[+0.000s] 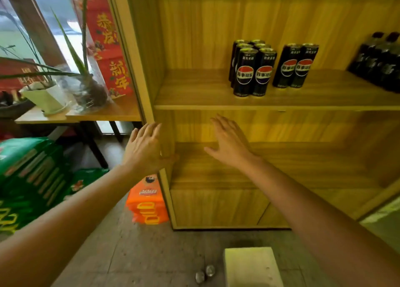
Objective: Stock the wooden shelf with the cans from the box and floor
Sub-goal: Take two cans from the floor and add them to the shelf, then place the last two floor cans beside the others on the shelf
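1. The wooden shelf (216, 100) is yellow-brown board with a streaked grain; its upper board carries tall, slim black cans.
2. A block of six cans (252, 67) stands near the middle of that board's front edge, and a pair of cans (295, 65) stands just beside it on the right.
3. Dark bottles (377, 61) at the board's right end are blurred and cut off by the picture's edge.
4. On the grey floor, two cans (205, 273) show only their round silver tops, just left of a pale box (251, 267) that is cut off below.
5. The left hand (145, 150) is spread flat and empty, touching the shelf's left upright.
6. The right hand (229, 144) is open with fingers splayed, holding nothing, over the bare lower board.
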A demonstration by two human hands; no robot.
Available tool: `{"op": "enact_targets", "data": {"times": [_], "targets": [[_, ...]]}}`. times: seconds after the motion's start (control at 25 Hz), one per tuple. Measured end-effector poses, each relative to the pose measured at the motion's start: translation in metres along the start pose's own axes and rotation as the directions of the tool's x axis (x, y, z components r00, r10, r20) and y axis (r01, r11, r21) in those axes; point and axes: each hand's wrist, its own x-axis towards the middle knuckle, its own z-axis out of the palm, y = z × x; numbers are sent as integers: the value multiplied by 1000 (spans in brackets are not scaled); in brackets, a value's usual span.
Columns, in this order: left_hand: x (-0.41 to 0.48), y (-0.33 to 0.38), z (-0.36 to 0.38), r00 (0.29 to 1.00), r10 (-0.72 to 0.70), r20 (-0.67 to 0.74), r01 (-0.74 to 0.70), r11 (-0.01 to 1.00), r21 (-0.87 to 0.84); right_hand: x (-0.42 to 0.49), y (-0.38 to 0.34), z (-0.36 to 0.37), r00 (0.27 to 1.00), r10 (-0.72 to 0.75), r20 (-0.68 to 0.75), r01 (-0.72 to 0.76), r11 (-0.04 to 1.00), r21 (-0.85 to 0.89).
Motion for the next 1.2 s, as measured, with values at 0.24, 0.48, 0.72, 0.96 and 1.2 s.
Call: {"op": "enact_targets", "data": {"times": [0.24, 0.48, 0.72, 0.96, 1.2], "targets": [[-29, -9, 107, 995, -57, 81, 58, 998, -12, -23, 18, 111, 998, 30, 62, -35, 997, 74], [-61, -1, 233, 983, -77, 170, 84, 996, -37, -70, 52, 243, 981, 24, 192, -38, 997, 71], [-127, -16, 435, 941, -90, 326, 109, 993, -41, -124, 95, 439, 961, 74, 266, -100, 991, 87], [-174, -32, 647, 903, -65, 425, 119, 988, -103, -171, 146, 639, 940, 178, 291, -236, 955, 178], [-229, -24, 797, 881, -22, 472, 178, 941, -288, -232, 172, 792, 891, 144, 431, -304, 894, 328]]}}
